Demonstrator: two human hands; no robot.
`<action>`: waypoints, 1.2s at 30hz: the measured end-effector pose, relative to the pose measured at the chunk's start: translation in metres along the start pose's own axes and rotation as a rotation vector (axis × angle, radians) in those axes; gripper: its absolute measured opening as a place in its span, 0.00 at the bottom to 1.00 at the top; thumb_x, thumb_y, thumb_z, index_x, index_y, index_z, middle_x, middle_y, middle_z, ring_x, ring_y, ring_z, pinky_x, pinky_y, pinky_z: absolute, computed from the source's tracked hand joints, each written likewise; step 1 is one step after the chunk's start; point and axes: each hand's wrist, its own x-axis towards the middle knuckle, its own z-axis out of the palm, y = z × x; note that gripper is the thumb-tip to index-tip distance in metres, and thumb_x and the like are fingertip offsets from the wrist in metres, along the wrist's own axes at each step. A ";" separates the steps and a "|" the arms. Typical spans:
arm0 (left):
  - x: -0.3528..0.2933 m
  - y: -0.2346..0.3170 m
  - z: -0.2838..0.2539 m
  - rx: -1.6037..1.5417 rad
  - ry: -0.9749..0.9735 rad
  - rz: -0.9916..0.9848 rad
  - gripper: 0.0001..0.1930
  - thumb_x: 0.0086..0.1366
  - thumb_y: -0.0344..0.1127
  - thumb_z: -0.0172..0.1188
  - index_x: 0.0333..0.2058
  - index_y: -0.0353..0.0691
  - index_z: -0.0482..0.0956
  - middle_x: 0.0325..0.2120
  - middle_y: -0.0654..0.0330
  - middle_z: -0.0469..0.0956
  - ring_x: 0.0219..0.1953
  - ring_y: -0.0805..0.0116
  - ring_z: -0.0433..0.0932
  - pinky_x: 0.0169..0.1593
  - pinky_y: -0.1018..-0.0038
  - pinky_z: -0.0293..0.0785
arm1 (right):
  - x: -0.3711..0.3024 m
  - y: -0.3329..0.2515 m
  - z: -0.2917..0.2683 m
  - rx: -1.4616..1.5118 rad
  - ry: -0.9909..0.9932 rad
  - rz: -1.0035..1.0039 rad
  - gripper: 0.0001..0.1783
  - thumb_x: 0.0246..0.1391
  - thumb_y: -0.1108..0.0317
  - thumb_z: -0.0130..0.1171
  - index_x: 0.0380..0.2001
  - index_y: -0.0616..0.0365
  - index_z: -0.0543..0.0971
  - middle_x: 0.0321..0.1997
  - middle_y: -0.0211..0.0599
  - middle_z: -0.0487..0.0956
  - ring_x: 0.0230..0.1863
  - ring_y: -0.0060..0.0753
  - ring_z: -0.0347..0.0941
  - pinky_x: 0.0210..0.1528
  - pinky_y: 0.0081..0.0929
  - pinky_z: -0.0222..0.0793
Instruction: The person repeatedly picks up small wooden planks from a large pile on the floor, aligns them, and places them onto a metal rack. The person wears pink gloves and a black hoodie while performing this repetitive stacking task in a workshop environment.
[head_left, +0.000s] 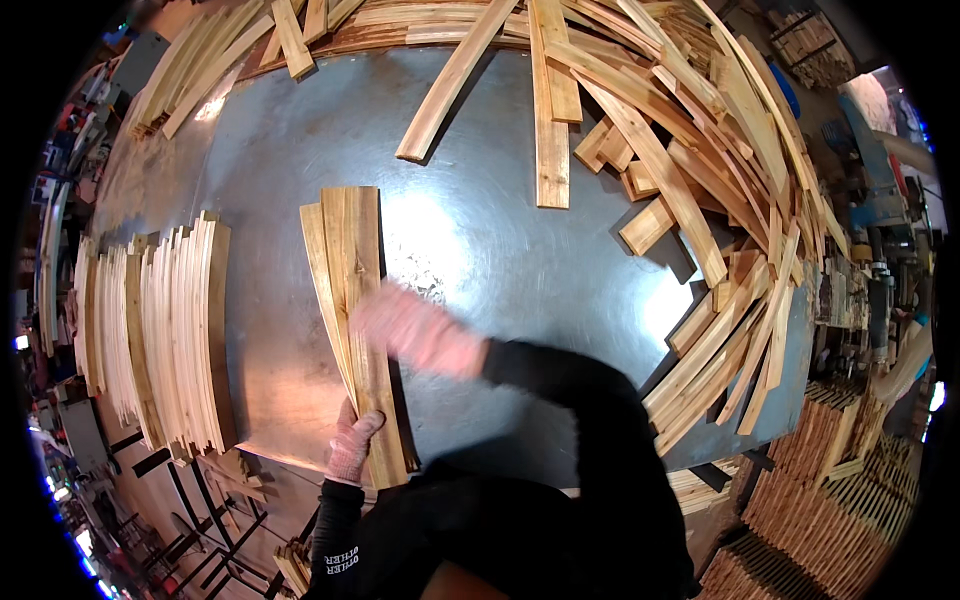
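In front of me, a few wooden boards [352, 235] lie together lengthwise on the metal table, fanned slightly apart at their far ends. My left hand [356, 442], in a light pinkish work glove, is closed around their near end with the thumb on top. My right hand [425, 332], gloved the same way, is over the right side of the boards at mid-length. Motion smears its fingers, so whether it touches or grips the wood is unclear.
A tight row of boards standing on edge [165, 335] is at the left. Loose boards [690, 170] pile up along the far and right sides, with single boards [455, 80] jutting inward over the metal tabletop [290, 125]. Stacked lumber [815, 500] stands at lower right.
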 end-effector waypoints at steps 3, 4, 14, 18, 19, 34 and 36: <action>-0.009 0.020 0.025 0.055 0.115 -0.030 0.29 0.61 0.35 0.58 0.61 0.33 0.69 0.43 0.61 0.78 0.42 0.72 0.74 0.50 0.75 0.72 | -0.048 0.130 -0.148 -0.323 0.078 0.362 0.27 0.52 0.77 0.51 0.58 0.60 0.73 0.54 0.45 0.76 0.57 0.46 0.72 0.60 0.42 0.66; -0.013 0.028 0.028 0.055 0.169 -0.047 0.28 0.60 0.32 0.59 0.60 0.34 0.71 0.44 0.60 0.79 0.43 0.71 0.75 0.50 0.73 0.73 | -0.065 0.169 -0.205 -0.426 0.009 0.389 0.26 0.49 0.77 0.52 0.55 0.61 0.74 0.48 0.45 0.77 0.52 0.48 0.74 0.53 0.41 0.69; -0.005 0.028 -0.034 0.816 0.618 0.031 0.44 0.53 0.46 0.72 0.66 0.41 0.61 0.50 0.45 0.80 0.51 0.50 0.81 0.54 0.60 0.77 | -0.174 0.289 -0.244 -0.903 -0.524 0.403 0.28 0.60 0.70 0.45 0.65 0.55 0.67 0.55 0.36 0.77 0.59 0.37 0.72 0.77 0.47 0.46; 0.016 0.039 -0.008 1.112 0.651 -0.234 0.51 0.52 0.53 0.71 0.69 0.43 0.54 0.53 0.46 0.77 0.54 0.47 0.78 0.58 0.56 0.73 | -0.150 0.249 -0.250 -0.879 -0.630 0.454 0.30 0.58 0.74 0.49 0.66 0.57 0.65 0.46 0.42 0.76 0.55 0.45 0.72 0.75 0.48 0.49; 0.019 0.041 -0.009 1.077 0.643 -0.211 0.51 0.52 0.54 0.71 0.69 0.41 0.55 0.54 0.45 0.76 0.55 0.47 0.77 0.58 0.55 0.72 | -0.142 0.225 -0.255 -0.836 -0.583 0.382 0.31 0.56 0.75 0.50 0.65 0.58 0.65 0.44 0.43 0.76 0.53 0.47 0.72 0.74 0.49 0.52; 0.011 0.037 -0.026 0.934 0.559 -0.150 0.48 0.53 0.53 0.70 0.69 0.46 0.56 0.56 0.46 0.73 0.57 0.47 0.75 0.59 0.54 0.71 | -0.023 0.012 -0.086 0.000 -0.693 0.561 0.65 0.40 0.35 0.70 0.72 0.62 0.54 0.71 0.54 0.62 0.71 0.61 0.57 0.74 0.51 0.50; 0.011 0.045 -0.025 0.902 0.543 -0.182 0.48 0.53 0.53 0.70 0.68 0.46 0.56 0.56 0.47 0.74 0.57 0.47 0.75 0.59 0.54 0.72 | -0.070 0.006 -0.084 -0.142 -0.585 0.511 0.66 0.40 0.34 0.70 0.73 0.62 0.53 0.71 0.57 0.62 0.71 0.62 0.56 0.74 0.51 0.50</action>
